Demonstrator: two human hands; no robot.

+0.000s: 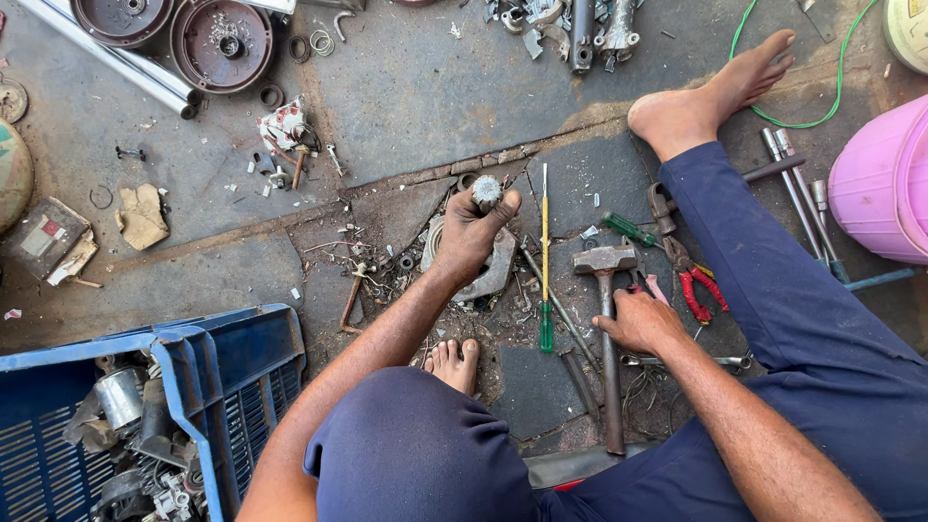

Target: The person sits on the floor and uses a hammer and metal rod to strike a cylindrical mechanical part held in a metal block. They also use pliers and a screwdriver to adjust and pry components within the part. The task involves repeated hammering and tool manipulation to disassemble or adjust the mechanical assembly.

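Observation:
My left hand (pixel 471 237) grips a short metal shaft (pixel 486 189) by its upper end, holding it upright over a flat grey metal casting (pixel 498 273) on the stone floor. My right hand (pixel 638 321) is down on the handle of a steel hammer (pixel 609 333) that lies on the floor with its head pointing away from me. A long screwdriver with a yellow shaft and green grip (pixel 545 261) lies between the two hands. Red-handled pliers (pixel 694 280) rest just right of the hammer head. I sit on the floor with bare feet.
A blue plastic crate (pixel 237 362) of motor parts stands at the lower left. Round brown motor covers (pixel 220 43) and metal tubes (pixel 116 63) lie at the top left. A pink bucket (pixel 884 184), socket wrenches (pixel 802 193) and a green wire (pixel 783 116) are on the right.

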